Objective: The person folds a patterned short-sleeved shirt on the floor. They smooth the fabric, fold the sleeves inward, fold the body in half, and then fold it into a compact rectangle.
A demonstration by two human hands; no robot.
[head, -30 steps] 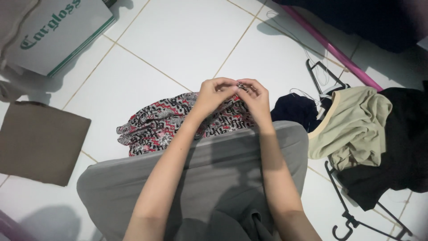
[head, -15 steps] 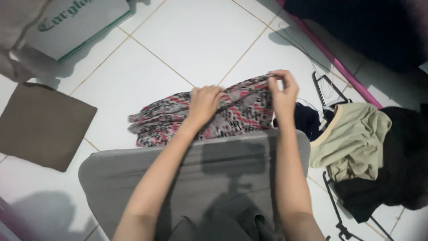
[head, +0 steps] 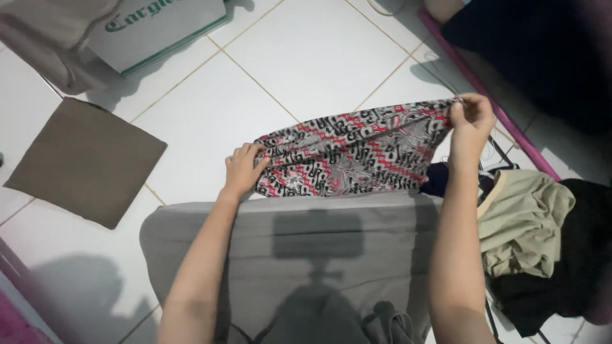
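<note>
Two bare hands stretch one red, black and white patterned cloth (head: pixel 357 153) above the grey-clad lap (head: pixel 319 248): left hand (head: pixel 242 169) gripping at 9 o'clock, right hand (head: pixel 470 121) pinching at 2 o'clock. Spreading appears underway; the cloth remains bunched, unfolded over white floor tiles (head: pixel 306 57).

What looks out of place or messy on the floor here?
A loose heap of clothes lies on the white tiles at the right, over a black hanger. The patterned cloth held taut between both hands looks undamaged.

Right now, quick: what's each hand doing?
Left hand: closed, gripping the left end of the patterned cloth.
Right hand: closed, pinching the cloth's raised right corner.
</note>
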